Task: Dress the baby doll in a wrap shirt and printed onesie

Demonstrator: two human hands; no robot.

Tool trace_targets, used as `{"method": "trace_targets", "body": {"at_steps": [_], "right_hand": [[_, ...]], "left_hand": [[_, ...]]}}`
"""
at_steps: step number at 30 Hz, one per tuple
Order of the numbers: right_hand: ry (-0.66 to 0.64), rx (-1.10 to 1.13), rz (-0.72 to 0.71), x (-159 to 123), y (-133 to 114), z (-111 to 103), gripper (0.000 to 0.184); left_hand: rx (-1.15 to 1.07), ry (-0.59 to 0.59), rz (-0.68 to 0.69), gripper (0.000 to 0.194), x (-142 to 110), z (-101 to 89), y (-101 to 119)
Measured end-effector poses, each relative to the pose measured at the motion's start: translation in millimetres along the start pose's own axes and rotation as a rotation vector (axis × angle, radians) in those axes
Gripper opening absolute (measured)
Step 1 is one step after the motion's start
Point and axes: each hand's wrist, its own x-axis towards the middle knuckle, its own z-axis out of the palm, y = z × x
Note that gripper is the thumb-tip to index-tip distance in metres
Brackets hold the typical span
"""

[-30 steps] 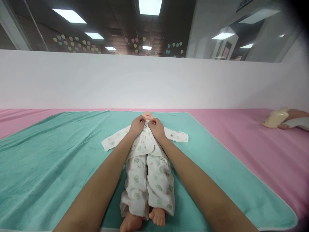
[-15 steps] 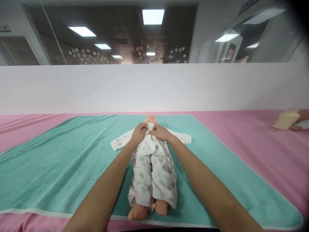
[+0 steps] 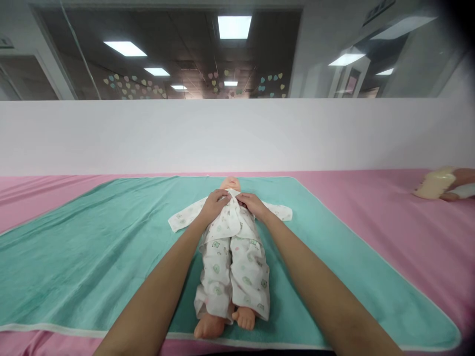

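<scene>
A baby doll (image 3: 230, 183) lies on its back on a teal towel (image 3: 122, 247), feet towards me. It wears a white printed shirt (image 3: 223, 227) and matching trousers (image 3: 250, 277), with both sleeves spread out sideways. My left hand (image 3: 215, 205) is closed on the shirt front just below the doll's neck. Across from it, my right hand (image 3: 253, 203) pinches the other side of the shirt front near the collar. The fingertips of both hands are close together, and small fastenings there are too small to make out. The doll's bare feet (image 3: 210, 326) stick out of the trouser legs.
Pink cloth (image 3: 371, 207) lies under and around the towel. At the far right another person's hand (image 3: 463, 178) is beside a pale yellow bottle (image 3: 435, 184). A white wall (image 3: 185, 133) rises behind the doll, with a window (image 3: 185, 49) above it.
My right hand has shifted slightly right, away from the left one. The shirt's front edge now shows between the hands, drawn up near the collar. The view has moved slightly.
</scene>
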Motion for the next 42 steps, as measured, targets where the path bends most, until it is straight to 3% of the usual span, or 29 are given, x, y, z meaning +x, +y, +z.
{"method": "trace_targets", "body": {"at_steps": [7, 14, 19, 24, 29, 37, 42], "right_hand": [[-0.019, -0.073, -0.023, -2.3, -9.5, 0.9, 0.034], [-0.097, -0.198, 0.015, -5.1, -20.1, -4.1, 0.033], [-0.013, -0.222, 0.044, -0.4, -15.5, 0.2, 0.015], [0.039, -0.243, 0.051, 3.4, -14.8, 5.7, 0.021], [0.114, -0.19, 0.037, 4.9, -12.2, 7.6, 0.023], [0.042, -0.021, 0.027, 2.1, -3.1, 0.5, 0.022], [0.024, 0.013, -0.014, 0.2, -5.8, 1.2, 0.025]], "left_hand": [[0.041, -0.045, -0.04, 0.025, -2.0, -2.7, 7.4], [0.02, -0.097, 0.022, 0.029, -0.8, -4.2, 6.0], [0.041, -0.083, 0.044, 0.019, -1.0, -3.6, 8.1], [0.025, -0.084, 0.015, 0.018, -2.1, -4.2, 9.7], [-0.018, -0.065, 0.023, 0.018, -2.1, -3.2, 7.8], [-0.043, -0.045, -0.039, 0.009, -3.3, -3.0, 8.1], [-0.089, -0.02, -0.095, 0.022, -1.1, 0.2, 7.7]]}}
